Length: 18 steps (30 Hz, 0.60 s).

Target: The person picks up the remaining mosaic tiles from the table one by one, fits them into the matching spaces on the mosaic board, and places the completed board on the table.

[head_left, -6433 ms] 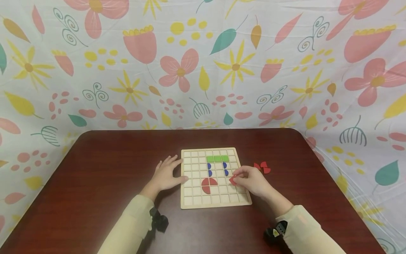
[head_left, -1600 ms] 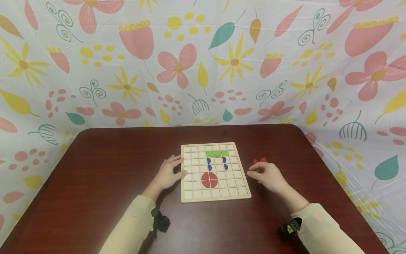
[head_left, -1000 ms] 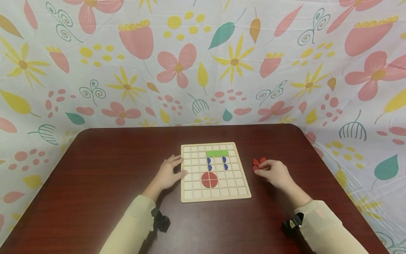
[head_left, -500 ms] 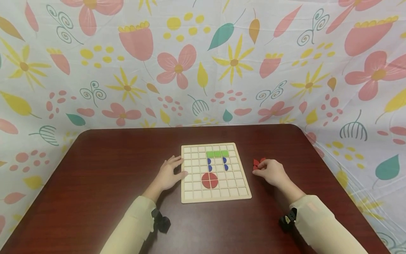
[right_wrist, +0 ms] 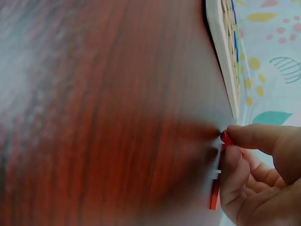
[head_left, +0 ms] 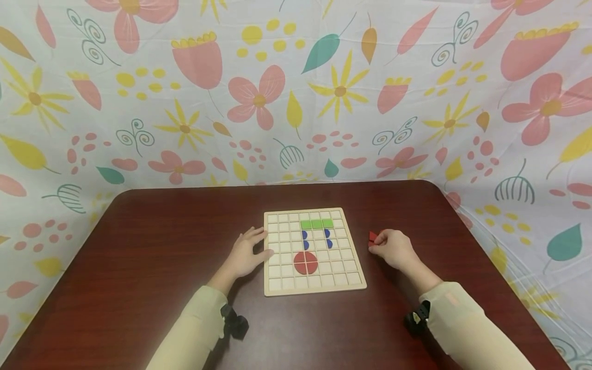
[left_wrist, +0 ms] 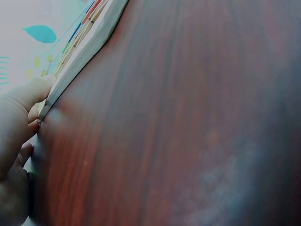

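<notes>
A light wooden grid board lies on the dark table. Set in it are a row of green squares, several blue half-circles and a red circle built of quarter-circle pieces. My left hand rests at the board's left edge, fingers spread, thumb and a fingertip touching the rim. To the right of the board, my right hand pinches a red quarter-circle piece between thumb and forefinger. Another red piece lies under that hand; the hand partly hides the small red pile.
The dark wooden table extends around the board on all sides. Behind it hangs a white cloth printed with flowers and leaves. Both wrists carry black camera mounts below the sleeve cuffs.
Six seconds ago the red circle lacked one quarter and my right hand held a red piece over the board; the circle is now whole. That hand has moved right to the pile; my left stays.
</notes>
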Tool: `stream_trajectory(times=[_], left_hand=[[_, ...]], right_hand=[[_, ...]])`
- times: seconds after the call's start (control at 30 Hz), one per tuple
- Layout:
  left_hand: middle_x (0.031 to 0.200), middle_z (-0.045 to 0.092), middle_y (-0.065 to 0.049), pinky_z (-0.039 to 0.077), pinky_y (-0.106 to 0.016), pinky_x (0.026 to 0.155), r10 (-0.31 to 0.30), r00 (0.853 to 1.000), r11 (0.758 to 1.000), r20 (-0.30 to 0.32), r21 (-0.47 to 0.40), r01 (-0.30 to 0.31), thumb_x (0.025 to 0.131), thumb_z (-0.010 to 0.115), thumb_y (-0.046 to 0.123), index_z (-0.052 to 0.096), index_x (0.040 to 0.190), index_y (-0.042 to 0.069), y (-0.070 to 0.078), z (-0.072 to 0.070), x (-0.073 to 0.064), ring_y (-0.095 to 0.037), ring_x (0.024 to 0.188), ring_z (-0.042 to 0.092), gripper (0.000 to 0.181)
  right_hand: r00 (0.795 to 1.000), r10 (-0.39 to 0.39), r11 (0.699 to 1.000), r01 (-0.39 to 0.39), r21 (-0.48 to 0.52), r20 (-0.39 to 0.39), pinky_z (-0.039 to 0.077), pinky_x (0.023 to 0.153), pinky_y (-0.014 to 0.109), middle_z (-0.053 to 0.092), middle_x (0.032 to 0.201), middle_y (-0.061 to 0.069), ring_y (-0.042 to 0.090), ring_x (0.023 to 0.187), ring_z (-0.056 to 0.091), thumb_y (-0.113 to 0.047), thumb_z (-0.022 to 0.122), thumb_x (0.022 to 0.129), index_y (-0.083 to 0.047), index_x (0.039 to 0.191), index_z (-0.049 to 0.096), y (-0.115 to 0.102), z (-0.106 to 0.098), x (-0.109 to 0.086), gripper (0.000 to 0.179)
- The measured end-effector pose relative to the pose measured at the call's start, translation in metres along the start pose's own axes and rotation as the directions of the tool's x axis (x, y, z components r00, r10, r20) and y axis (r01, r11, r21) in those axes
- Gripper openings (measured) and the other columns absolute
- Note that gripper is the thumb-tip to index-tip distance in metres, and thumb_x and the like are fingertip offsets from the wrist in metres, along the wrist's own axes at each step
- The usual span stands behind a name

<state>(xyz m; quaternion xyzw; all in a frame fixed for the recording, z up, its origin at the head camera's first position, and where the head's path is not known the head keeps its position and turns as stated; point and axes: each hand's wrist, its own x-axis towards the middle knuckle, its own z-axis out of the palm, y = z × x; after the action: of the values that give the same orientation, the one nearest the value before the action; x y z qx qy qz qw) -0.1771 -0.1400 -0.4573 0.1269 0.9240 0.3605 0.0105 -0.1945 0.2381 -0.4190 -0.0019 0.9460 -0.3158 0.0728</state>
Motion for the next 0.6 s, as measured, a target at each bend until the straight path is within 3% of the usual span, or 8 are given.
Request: stream_trajectory(times=[0.13,0.33,0.6], left_hand=[[0.148,0.041,-0.014,0.01,-0.057,0.116,-0.013,1.0,1.0,0.014,0.007,0.013,0.087,0.066,0.031,0.048,0.138,0.003,0.0001,-0.0003,-0.0001,-0.035,0.143,0.023,0.06],[0.148,0.041,-0.013,0.01,-0.057,0.116,-0.018,1.0,1.0,0.016,-0.004,0.018,0.087,0.066,0.031,0.048,0.138,0.004,0.0001,-0.0002,-0.0007,-0.035,0.144,0.023,0.061],[0.147,0.041,-0.014,0.01,-0.057,0.116,-0.012,1.0,1.0,0.01,-0.006,0.012,0.087,0.066,0.031,0.048,0.138,0.003,-0.001,0.0006,0.0001,-0.035,0.144,0.023,0.061]], right_hand=[[1.0,0.018,0.993,-0.019,0.119,0.01,0.053,0.051,0.029,0.069,0.077,0.012,0.014,0.058,0.064,-0.012,0.068,0.084,0.004,0.097,0.061,-0.0008,0.0006,0.0002,0.021],[0.999,0.01,0.967,-0.022,0.254,0.047,0.058,0.058,0.032,0.071,0.092,0.021,0.019,0.07,0.071,-0.008,0.064,0.087,0.01,0.116,0.059,-0.0003,0.0028,0.0001,0.034],[0.996,-0.005,0.939,-0.025,0.344,0.086,0.058,0.061,0.033,0.068,0.101,0.026,0.021,0.077,0.072,-0.009,0.061,0.09,0.013,0.118,0.057,-0.0028,0.0035,-0.0016,0.036]])
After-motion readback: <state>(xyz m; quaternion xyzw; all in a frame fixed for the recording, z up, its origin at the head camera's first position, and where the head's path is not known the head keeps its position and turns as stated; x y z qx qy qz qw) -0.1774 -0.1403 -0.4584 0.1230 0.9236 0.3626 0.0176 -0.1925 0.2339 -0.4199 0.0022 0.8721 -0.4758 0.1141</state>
